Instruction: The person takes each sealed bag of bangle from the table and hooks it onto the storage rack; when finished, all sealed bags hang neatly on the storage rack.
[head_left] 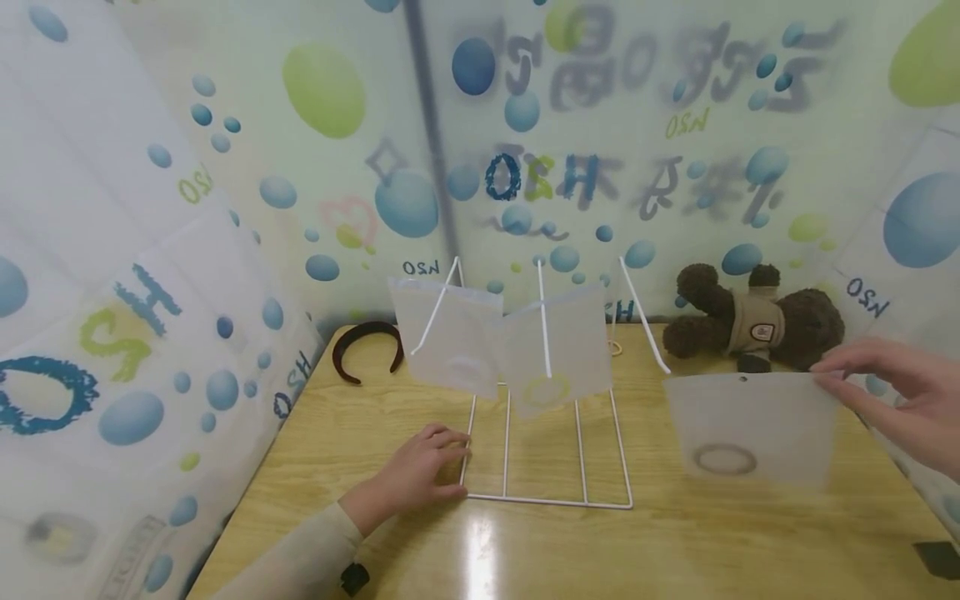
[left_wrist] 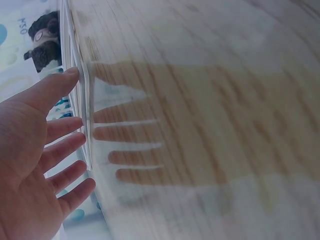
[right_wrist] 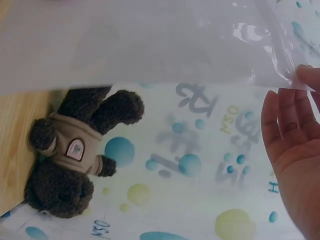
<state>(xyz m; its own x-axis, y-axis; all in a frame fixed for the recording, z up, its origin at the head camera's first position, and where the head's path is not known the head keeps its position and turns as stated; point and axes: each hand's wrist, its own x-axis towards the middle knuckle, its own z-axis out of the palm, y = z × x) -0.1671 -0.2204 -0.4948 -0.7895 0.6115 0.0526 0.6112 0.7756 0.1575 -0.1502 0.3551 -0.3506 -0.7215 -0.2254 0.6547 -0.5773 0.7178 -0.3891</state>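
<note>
A white wire display rack [head_left: 546, 502] stands on the table, three long prongs sloping forward from its top. Frosted plastic bags hang on its left prong [head_left: 437, 308] and middle prong; the middle bag [head_left: 573, 342] shows a yellowish ring, the left bag [head_left: 427, 333] a pale one. My left hand [head_left: 416, 471] touches the left side of the rack's base, its fingers fairly straight and spread in the left wrist view. To the right of the rack, my right hand [head_left: 911, 400] pinches the top right corner of another frosted bag [head_left: 780, 425], with a dark ring inside and a small hole at its top edge.
A dark headband [head_left: 365, 327] lies at the back left of the wooden table [head_left: 360, 450]. At the back right, a brown teddy bear [head_left: 757, 321] lies on its side. Printed curtains [head_left: 315, 167] with bubbles close in the table behind and at the sides.
</note>
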